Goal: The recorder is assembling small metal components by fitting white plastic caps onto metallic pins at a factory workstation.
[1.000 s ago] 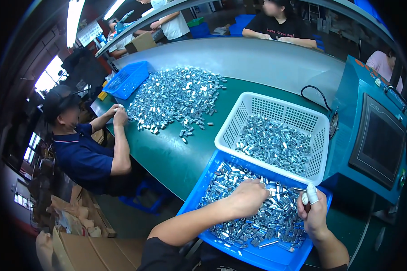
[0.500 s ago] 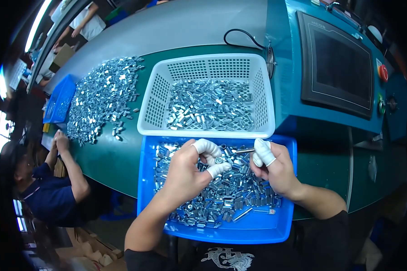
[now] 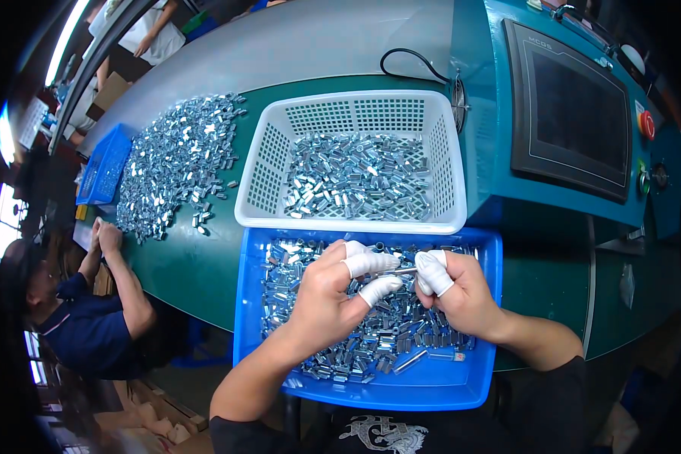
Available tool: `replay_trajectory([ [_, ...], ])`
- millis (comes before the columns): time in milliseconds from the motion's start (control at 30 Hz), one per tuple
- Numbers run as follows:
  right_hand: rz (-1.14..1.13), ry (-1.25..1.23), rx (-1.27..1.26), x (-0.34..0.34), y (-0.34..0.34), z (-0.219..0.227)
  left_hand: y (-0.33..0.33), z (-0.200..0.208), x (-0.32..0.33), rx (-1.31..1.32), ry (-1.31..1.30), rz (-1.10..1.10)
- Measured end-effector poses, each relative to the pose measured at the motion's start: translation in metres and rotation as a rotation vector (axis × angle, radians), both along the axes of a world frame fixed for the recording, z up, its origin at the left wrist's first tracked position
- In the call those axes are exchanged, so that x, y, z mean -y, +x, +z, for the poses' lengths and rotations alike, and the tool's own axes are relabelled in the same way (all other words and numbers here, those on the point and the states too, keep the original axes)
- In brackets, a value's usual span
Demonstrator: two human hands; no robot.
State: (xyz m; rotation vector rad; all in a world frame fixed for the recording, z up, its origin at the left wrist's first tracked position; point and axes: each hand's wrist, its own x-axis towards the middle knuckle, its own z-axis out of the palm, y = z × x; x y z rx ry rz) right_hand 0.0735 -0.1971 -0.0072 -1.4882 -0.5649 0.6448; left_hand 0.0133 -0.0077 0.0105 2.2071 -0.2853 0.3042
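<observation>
My left hand [image 3: 331, 291], with white finger covers on thumb and fingers, is closed in a pinch over the blue tray [image 3: 446, 390]. Its fingertips mostly hide a small metal part, seen just before as a long hex nut. My right hand [image 3: 461, 291], also wearing white finger covers, grips a thin metal rod [image 3: 406, 270]. The rod's free end points left and reaches the left fingertips; whether it is inside the nut I cannot tell. Below both hands, many loose shiny long hex nuts [image 3: 390, 337] fill the tray. A clear tube [image 3: 410, 362] lies at its near right part.
Behind the tray stands a white perforated basket [image 3: 350, 225] with more metal nuts. A large nut pile [image 3: 178, 163] covers the table at left, beside a blue basket [image 3: 102, 168]. A co-worker [image 3: 91, 325] sits there. The teal machine [image 3: 480, 151] with a screen [image 3: 575, 110] stands at right.
My hands have come together: the rod in my right hand has moved left to the left fingertips. The left hand has turned, and its nut is now mostly hidden.
</observation>
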Motion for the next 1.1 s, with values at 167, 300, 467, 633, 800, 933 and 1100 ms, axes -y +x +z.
replay_trajectory([
  [167, -0.007, 0.001, 0.001, -0.003, -0.001, 0.002, -0.005, 0.000, 0.006, -0.220, -0.259, 0.011],
  [300, 0.023, -0.046, 0.070, 0.001, -0.005, 0.006, -0.005, -0.002, 0.004, -0.073, -0.070, -0.041],
  [467, 0.054, -0.082, -0.077, 0.002, -0.001, 0.007, -0.005, -0.007, 0.001, -0.069, -0.137, -0.075],
  [633, 0.003, -0.044, 0.072, -0.003, -0.002, 0.000, -0.003, -0.010, 0.011, -0.099, -0.253, -0.041],
  [800, 0.150, -0.124, -0.199, 0.001, 0.000, 0.009, -0.005, -0.009, 0.013, 0.255, -0.011, -0.039],
  [933, 0.022, -0.049, -0.238, 0.000, -0.003, 0.005, 0.000, 0.002, 0.018, 0.231, -0.078, 0.081],
  [1100, -0.054, 0.012, -0.115, 0.001, -0.007, 0.006, -0.009, -0.015, 0.010, -0.279, -0.242, -0.015],
])
